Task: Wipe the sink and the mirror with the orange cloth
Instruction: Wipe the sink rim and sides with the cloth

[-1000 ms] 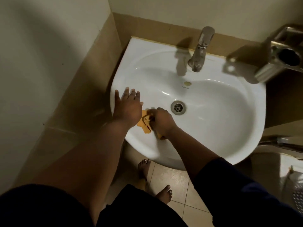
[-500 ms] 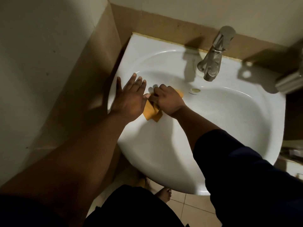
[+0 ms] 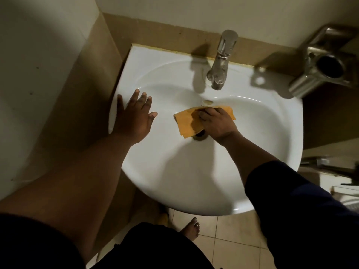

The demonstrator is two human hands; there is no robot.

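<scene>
orange cloth (image 3: 187, 123): folded, over drain | right hand (image 3: 218, 124) fingers grip it | left hand (image 3: 134, 117) fingers spread on sink (image 3: 174, 171)

Right arm: dark navy sleeve (image 3: 291, 200) covering it down past the elbow.
Left arm: bare forearm (image 3: 77, 175), dark sleeve edge at the upper arm.
Lower body: dark garment.
Foot (image 3: 191, 231): bare.
</scene>
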